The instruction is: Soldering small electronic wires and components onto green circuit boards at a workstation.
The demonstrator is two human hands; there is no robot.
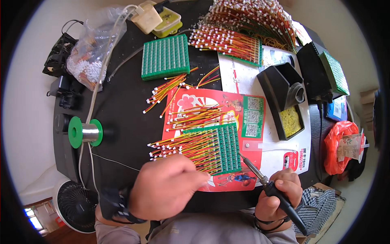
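My right hand [280, 194] grips a soldering iron [289, 207] with a black handle. The iron's metal tip points up and left, ending beside the right edge of a green circuit board panel [228, 146]. Red, yellow and dark wire leads [189, 142] with white connectors run leftward from that panel. My left hand [167, 186] is over the panel's lower left, fingers pinched together near its bottom edge. Whatever sits between those fingertips is hidden or too small to name. A loose bunch of leads [199, 117] lies just above the panel on a red printed sheet [174, 97].
A solder spool [90, 133] stands at left, near a fan [77, 203]. Stacked green panels [165, 57] and a large pile of wired boards [252, 20] occupy the back. At right are an iron stand [280, 83] with a yellow sponge [291, 121] and a red plastic bag [338, 138].
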